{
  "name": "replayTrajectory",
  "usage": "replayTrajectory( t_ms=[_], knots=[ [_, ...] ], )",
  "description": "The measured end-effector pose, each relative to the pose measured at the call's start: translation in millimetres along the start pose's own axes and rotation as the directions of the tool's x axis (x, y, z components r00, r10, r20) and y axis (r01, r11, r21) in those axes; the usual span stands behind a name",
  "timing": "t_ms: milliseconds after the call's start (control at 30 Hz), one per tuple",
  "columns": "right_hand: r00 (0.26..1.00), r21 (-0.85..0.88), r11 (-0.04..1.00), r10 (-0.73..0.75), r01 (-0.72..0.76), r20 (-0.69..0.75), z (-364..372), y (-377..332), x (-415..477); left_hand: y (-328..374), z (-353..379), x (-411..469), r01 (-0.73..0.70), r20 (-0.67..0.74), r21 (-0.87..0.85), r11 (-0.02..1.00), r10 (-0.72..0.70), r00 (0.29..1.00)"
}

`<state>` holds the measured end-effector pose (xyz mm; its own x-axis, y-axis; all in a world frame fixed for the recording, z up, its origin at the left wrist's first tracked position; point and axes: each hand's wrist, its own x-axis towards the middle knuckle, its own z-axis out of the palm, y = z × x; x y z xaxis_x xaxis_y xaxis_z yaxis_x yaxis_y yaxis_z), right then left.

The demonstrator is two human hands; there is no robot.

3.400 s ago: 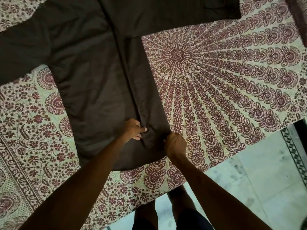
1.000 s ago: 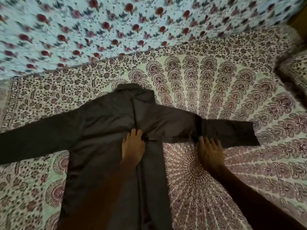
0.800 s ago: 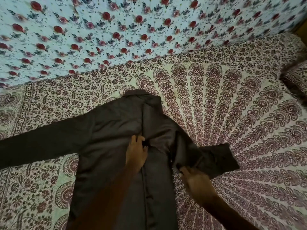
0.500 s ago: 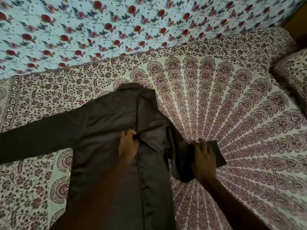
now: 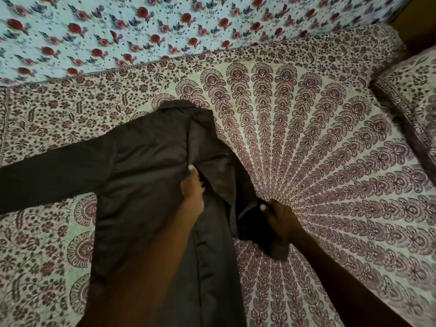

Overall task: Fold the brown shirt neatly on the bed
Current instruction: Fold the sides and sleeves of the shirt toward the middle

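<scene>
The brown shirt [image 5: 144, 175] lies flat on the bed, collar away from me, its right side folded in over the middle. One sleeve stretches out to the left edge of the view. My left hand [image 5: 192, 185] presses on the fold line at chest height, fingers tucked under the folded flap. My right hand [image 5: 279, 220] grips the other sleeve [image 5: 252, 223] near its cuff, bunched and hanging down along the shirt's right edge.
The bed is covered by a cream and maroon mandala sheet [image 5: 330, 161]. A blue cloth with red flowers [image 5: 165, 27] lies along the far side. A pillow in matching print [image 5: 415, 109] sits at the right.
My right hand took the sleeve that lay stretched to the right and has swung it down and inward towards the shirt body. My left hand stayed on the chest fold.
</scene>
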<state>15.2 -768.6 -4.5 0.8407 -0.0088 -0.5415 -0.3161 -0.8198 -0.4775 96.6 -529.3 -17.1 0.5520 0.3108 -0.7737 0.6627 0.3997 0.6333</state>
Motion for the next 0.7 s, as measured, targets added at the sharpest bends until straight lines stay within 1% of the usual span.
replayTrajectory(
  t_ms=[33, 67, 100, 133, 167, 233, 300, 333, 433, 467, 500, 533, 567, 600, 633, 667, 700],
  knots=[
    [1.000, 0.113, 0.994, 0.015, -0.014, -0.011, 2, -3, -13, 9, 2, 0, 0.067, 0.053, -0.163, 0.984, -0.059, 0.997],
    [0.999, 0.236, 0.971, 0.046, -0.040, -0.017, 4, -9, -28, 19, 0, -2, 0.124, 0.113, -0.271, 0.954, -0.097, 0.989],
    [0.996, 0.370, 0.925, 0.088, -0.084, 0.005, 10, -12, -42, 27, -3, -2, 0.161, 0.164, -0.310, 0.937, -0.114, 0.980],
    [0.993, 0.497, 0.859, 0.112, -0.121, 0.048, 15, -18, -56, 34, -8, -4, 0.185, 0.204, -0.310, 0.933, -0.125, 0.971],
    [0.988, 0.612, 0.775, 0.116, -0.155, 0.102, 21, -24, -71, 37, -15, -2, 0.192, 0.225, -0.245, 0.950, -0.137, 0.965],
    [0.971, 0.780, 0.580, 0.106, -0.234, 0.213, 32, -36, -98, 44, -26, -2, 0.187, 0.235, -0.115, 0.976, -0.156, 0.959],
    [0.947, 0.879, 0.354, 0.087, -0.319, 0.308, 42, -50, -123, 46, -40, 0, 0.171, 0.235, -0.056, 0.984, -0.153, 0.960],
    [0.936, 0.903, 0.248, 0.067, -0.352, 0.346, 46, -57, -134, 45, -47, 3, 0.161, 0.231, -0.054, 0.985, -0.145, 0.962],
    [0.906, 0.905, -0.061, -0.052, -0.422, 0.419, 68, -62, -158, 41, -63, 11, 0.164, 0.221, -0.048, 0.985, -0.150, 0.964],
    [0.897, 0.888, -0.131, -0.098, -0.441, 0.431, 77, -62, -165, 39, -67, 13, 0.167, 0.211, -0.022, 0.986, -0.159, 0.965],
    [0.888, 0.875, -0.159, -0.121, -0.458, 0.443, 87, -63, -171, 37, -72, 15, 0.168, 0.204, 0.009, 0.986, -0.166, 0.965],
    [0.878, 0.867, -0.143, -0.116, -0.478, 0.465, 98, -61, -175, 35, -74, 17, 0.169, 0.195, 0.049, 0.984, -0.175, 0.965],
    [0.865, 0.860, -0.095, -0.085, -0.502, 0.495, 105, -63, -180, 32, -78, 19, 0.171, 0.187, 0.091, 0.981, -0.185, 0.965],
    [0.855, 0.855, -0.004, -0.009, -0.519, 0.519, 114, -62, -183, 30, -80, 19, 0.162, 0.179, 0.142, 0.977, -0.186, 0.966],
    [0.853, 0.840, 0.147, 0.097, -0.522, 0.513, 123, -59, -183, 28, -82, 21, 0.146, 0.168, 0.184, 0.972, -0.177, 0.970],
    [0.859, 0.782, 0.355, 0.203, -0.513, 0.471, 132, -53, -182, 26, -83, 22, 0.118, 0.151, 0.219, 0.968, -0.153, 0.976],
    [0.866, 0.674, 0.547, 0.265, -0.497, 0.424, 141, -46, -181, 24, -83, 24, 0.097, 0.135, 0.236, 0.967, -0.131, 0.982]
  ],
)
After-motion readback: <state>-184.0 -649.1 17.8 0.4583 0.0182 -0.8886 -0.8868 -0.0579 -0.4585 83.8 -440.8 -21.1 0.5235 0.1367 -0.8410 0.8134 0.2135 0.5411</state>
